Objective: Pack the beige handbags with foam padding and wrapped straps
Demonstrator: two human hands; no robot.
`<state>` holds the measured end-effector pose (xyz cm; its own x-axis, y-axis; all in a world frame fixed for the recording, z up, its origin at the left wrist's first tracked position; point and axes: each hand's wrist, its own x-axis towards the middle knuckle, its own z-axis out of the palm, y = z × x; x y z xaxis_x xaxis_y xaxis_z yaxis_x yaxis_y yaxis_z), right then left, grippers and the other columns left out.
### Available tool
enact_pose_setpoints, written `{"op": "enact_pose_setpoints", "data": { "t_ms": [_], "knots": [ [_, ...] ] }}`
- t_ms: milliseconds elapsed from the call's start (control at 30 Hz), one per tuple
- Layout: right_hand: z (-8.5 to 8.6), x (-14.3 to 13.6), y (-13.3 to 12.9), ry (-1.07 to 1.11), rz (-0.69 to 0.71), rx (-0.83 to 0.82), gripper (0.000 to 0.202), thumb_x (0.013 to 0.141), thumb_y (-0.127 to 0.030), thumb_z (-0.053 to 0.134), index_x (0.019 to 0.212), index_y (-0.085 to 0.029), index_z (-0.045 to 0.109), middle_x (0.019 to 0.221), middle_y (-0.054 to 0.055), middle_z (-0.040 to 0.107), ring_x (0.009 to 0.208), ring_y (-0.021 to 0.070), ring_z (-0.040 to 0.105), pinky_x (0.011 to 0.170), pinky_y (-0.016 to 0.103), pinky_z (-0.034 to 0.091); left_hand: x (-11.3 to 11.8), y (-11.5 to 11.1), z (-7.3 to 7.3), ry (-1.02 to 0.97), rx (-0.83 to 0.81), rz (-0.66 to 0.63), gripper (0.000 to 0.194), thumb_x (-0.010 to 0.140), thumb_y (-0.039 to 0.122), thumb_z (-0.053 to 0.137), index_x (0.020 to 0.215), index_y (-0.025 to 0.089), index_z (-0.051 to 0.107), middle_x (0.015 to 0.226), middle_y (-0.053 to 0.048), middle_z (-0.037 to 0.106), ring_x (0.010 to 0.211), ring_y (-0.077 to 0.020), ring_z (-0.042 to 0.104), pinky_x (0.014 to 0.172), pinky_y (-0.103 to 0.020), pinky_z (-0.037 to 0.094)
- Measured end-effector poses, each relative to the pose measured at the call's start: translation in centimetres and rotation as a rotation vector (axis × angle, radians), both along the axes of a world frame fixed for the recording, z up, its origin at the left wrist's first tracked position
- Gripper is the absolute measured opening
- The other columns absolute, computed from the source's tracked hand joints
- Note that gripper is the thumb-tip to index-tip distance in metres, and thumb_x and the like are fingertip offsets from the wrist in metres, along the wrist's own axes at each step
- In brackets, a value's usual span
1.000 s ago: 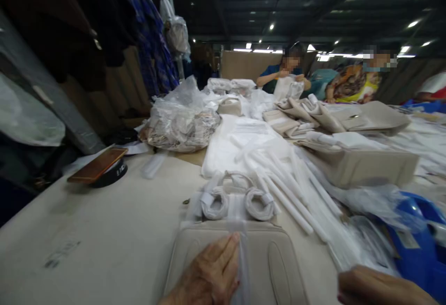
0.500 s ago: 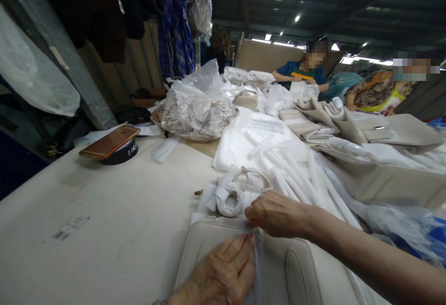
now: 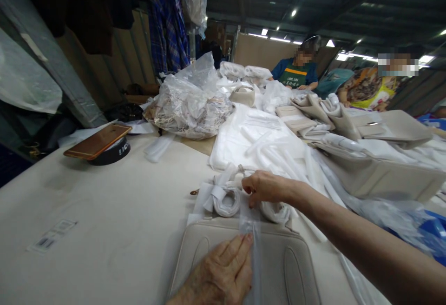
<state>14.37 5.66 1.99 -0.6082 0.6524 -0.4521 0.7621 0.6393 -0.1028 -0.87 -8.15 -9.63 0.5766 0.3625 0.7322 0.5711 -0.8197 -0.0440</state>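
A light beige bag [image 3: 272,263] lies flat at the bottom centre, with a clear plastic strip [image 3: 256,258] running lengthwise over it. My left hand [image 3: 223,268] presses on the strip and the bag, its fingers stretched out close to each other. Beyond the bag's top edge, my right hand [image 3: 263,188] is closed, its fingertips pinched on the far end of the strip. White-wrapped rolled straps [image 3: 226,201] lie just left of my right hand, and another wrapped roll [image 3: 277,212] is below it.
A brown phone [image 3: 99,142] rests on a black roll [image 3: 111,153] at the left. Behind are a bundle in plastic [image 3: 195,105], white sheets [image 3: 258,137] and beige bags [image 3: 376,168] at the right. Two people stand across the table.
My right hand has moved up and away from my left hand, with more of the strip showing between them. The left hand stays on the bag. The view has shifted slightly.
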Motion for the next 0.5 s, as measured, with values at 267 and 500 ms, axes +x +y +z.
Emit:
{"op": "enact_pose_setpoints", "data": {
  "t_ms": [267, 500],
  "knots": [
    [-0.3, 1.9, -3.5, 0.142, 0.004, 0.346, 0.019, 0.088, -0.011, 0.048, 0.092, -0.015, 0.066, 0.095, 0.010, 0.065, 0.089, 0.0214, 0.055, 0.074, 0.033, 0.036, -0.2, -0.5, 0.0, 0.065, -0.082, 0.014, 0.034, 0.086, 0.030, 0.053, 0.109, 0.006, 0.060, 0.121, -0.014, 0.061, 0.114, -0.0220, 0.054, 0.092, -0.028, 0.048],
    [-6.2, 3.2, -13.0, 0.540, 0.142, 0.647, 0.037, 0.090, -0.016, 0.036, 0.122, -0.012, 0.054, 0.117, 0.012, 0.063, 0.110, 0.0272, 0.050, 0.098, 0.047, 0.031, -0.3, -1.0, 0.5, 0.015, -0.111, 0.019, 0.022, 0.088, 0.021, 0.046, 0.098, 0.009, 0.062, 0.108, -0.013, 0.063, 0.107, -0.0226, 0.056, 0.091, -0.031, 0.049]
  ]
}}
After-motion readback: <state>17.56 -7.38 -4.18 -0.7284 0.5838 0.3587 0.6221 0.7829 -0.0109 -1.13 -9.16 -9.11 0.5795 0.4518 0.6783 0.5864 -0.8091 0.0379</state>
